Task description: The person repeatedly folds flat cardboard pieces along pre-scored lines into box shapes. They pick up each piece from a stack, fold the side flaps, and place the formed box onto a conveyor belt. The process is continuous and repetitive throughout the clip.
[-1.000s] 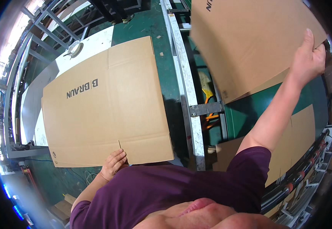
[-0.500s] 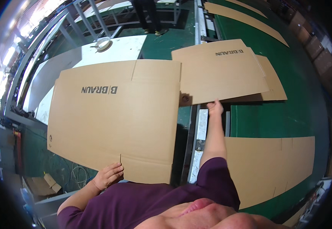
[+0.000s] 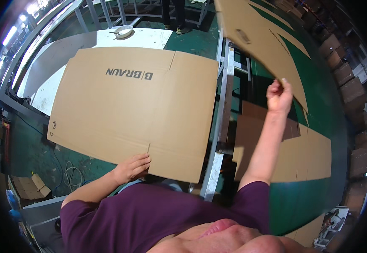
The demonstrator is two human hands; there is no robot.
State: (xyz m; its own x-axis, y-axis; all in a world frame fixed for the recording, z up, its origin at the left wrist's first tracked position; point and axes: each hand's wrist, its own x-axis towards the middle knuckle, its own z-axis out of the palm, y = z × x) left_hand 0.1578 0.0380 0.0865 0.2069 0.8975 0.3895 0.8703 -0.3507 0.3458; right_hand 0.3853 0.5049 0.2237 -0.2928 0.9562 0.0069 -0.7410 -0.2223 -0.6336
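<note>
A large flattened cardboard box (image 3: 128, 109) with dark print lies in front of me on the left, over a white table. At its near edge, beside a short slot, my left hand (image 3: 133, 168) grips the board with fingers laid on top; the thumb is hidden. Out to the right, my right hand (image 3: 279, 96) pinches the near edge of another flattened box (image 3: 272, 50). That second board is tilted and slightly blurred above the green conveyor belt (image 3: 293, 202), its far end running toward the top of the view.
Another cardboard sheet (image 3: 310, 154) lies on the belt below my right arm, partly shaded. A metal rail (image 3: 223, 114) runs between table and belt. On the white table (image 3: 103, 40) sits a white bowl (image 3: 123, 31). Beyond it, a person's legs (image 3: 177, 14) show. Stacked cartons (image 3: 345, 76) line the far right.
My right hand has moved right and away, swinging its board off the left one and over the belt, tilting it. My left hand keeps its grip. The whole view has shifted somewhat.
</note>
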